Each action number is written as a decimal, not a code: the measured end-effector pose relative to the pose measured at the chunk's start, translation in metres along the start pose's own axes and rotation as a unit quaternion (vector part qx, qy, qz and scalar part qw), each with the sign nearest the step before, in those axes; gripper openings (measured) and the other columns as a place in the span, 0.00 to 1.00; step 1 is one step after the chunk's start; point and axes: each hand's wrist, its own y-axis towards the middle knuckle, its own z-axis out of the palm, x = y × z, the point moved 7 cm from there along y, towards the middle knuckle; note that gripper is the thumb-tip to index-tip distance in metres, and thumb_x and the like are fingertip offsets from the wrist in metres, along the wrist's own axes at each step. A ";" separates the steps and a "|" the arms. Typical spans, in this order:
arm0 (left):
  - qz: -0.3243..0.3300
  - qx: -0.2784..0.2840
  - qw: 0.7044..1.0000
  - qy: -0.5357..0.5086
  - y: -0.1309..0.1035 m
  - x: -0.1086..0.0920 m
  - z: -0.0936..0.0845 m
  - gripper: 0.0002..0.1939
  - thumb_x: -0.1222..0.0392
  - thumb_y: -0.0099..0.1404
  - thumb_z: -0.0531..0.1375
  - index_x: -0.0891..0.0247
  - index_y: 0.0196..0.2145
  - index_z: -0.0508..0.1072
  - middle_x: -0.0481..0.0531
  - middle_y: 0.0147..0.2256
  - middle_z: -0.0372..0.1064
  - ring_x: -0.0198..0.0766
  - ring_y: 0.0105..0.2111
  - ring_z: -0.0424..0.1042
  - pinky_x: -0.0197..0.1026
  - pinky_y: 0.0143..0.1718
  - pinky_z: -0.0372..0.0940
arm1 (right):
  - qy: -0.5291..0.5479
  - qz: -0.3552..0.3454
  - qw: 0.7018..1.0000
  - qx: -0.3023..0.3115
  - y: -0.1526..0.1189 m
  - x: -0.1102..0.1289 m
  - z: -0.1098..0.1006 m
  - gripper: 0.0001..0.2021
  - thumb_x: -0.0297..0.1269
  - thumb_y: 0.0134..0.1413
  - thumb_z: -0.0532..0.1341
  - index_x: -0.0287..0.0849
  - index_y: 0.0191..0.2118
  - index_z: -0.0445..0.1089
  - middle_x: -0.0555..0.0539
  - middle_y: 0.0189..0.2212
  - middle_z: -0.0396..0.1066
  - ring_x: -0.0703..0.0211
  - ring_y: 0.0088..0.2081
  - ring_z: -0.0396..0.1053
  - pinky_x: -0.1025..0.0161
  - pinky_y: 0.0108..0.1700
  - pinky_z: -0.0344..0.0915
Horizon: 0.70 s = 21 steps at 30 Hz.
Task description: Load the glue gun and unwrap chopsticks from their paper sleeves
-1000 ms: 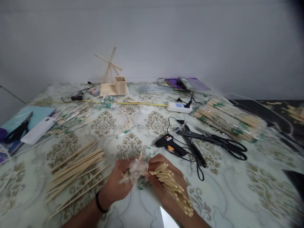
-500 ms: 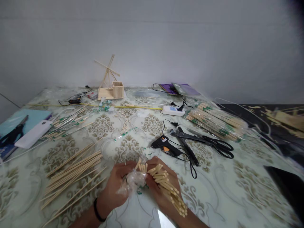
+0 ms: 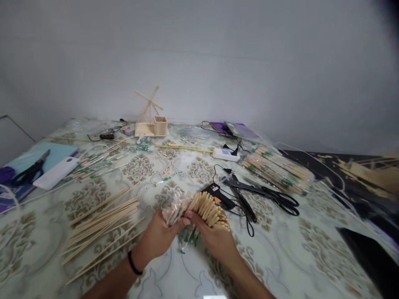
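Note:
Low in the middle of the head view, my left hand (image 3: pixel 160 236) is closed around a crumpled clear plastic wrapper (image 3: pixel 174 206). Beside it my right hand (image 3: pixel 215 238) grips a thick bundle of wooden sticks (image 3: pixel 207 207), their ends fanning out above the thumb. The two thumbs meet between wrapper and bundle. Bits of plastic with green print (image 3: pixel 188 238) hang below my hands. To the left, a spread of loose wooden sticks (image 3: pixel 104 224) lies on the patterned tablecloth (image 3: pixel 162 274).
Right of my hands lie a black glue gun (image 3: pixel 222 197), large black scissors (image 3: pixel 274 195) and packed sticks (image 3: pixel 277 170). A white power strip (image 3: pixel 226 154) and a stick windmill model (image 3: pixel 151 128) stand farther back. Other scissors (image 3: pixel 33 170) and a white power bank (image 3: pixel 56 172) lie left.
The stick bundle has turned: its ends, which pointed toward me along my right forearm, now fan upward in front of my hands. My thumbs have come together, and the view has shifted slightly.

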 end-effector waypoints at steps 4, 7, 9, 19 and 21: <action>-0.005 -0.030 0.999 -0.024 0.001 0.005 -0.007 0.13 0.52 0.69 0.61 0.61 0.39 0.83 0.56 0.42 0.82 0.47 0.45 0.80 0.48 0.53 0.73 | 0.016 0.004 1.000 -0.017 0.006 -0.001 -0.002 0.11 0.43 0.61 0.63 0.43 0.33 0.75 0.45 0.29 0.80 0.49 0.34 0.78 0.56 0.39 0.76; -0.018 -0.058 0.998 -0.031 0.001 0.009 -0.012 0.14 0.50 0.69 0.61 0.62 0.37 0.81 0.57 0.41 0.82 0.48 0.44 0.79 0.50 0.52 0.72 | 0.016 0.000 0.999 -0.035 0.010 0.000 -0.013 0.11 0.45 0.62 0.62 0.44 0.32 0.72 0.45 0.30 0.78 0.52 0.34 0.76 0.55 0.42 0.74; -0.033 -0.064 0.997 -0.033 -0.001 0.012 -0.013 0.15 0.49 0.69 0.60 0.63 0.35 0.80 0.56 0.35 0.80 0.46 0.38 0.78 0.48 0.46 0.73 | 0.016 -0.004 0.999 -0.038 0.011 0.004 -0.018 0.11 0.46 0.62 0.62 0.45 0.32 0.71 0.48 0.27 0.75 0.54 0.31 0.75 0.56 0.41 0.73; -0.054 0.056 0.995 -0.066 -0.016 0.002 0.013 0.25 0.38 0.74 0.49 0.60 0.30 0.68 0.47 0.23 0.64 0.35 0.24 0.64 0.38 0.29 0.68 | 0.013 -0.007 0.999 0.040 0.017 0.026 -0.004 0.09 0.40 0.57 0.68 0.45 0.27 0.73 0.50 0.26 0.75 0.56 0.28 0.72 0.61 0.32 0.70; -0.037 0.035 0.998 -0.041 -0.013 -0.004 0.007 0.19 0.45 0.75 0.52 0.60 0.34 0.72 0.51 0.31 0.72 0.40 0.35 0.72 0.44 0.44 0.71 | 0.004 -0.017 0.999 0.044 0.017 0.027 -0.005 0.10 0.37 0.57 0.67 0.45 0.26 0.71 0.51 0.26 0.73 0.56 0.29 0.71 0.62 0.33 0.69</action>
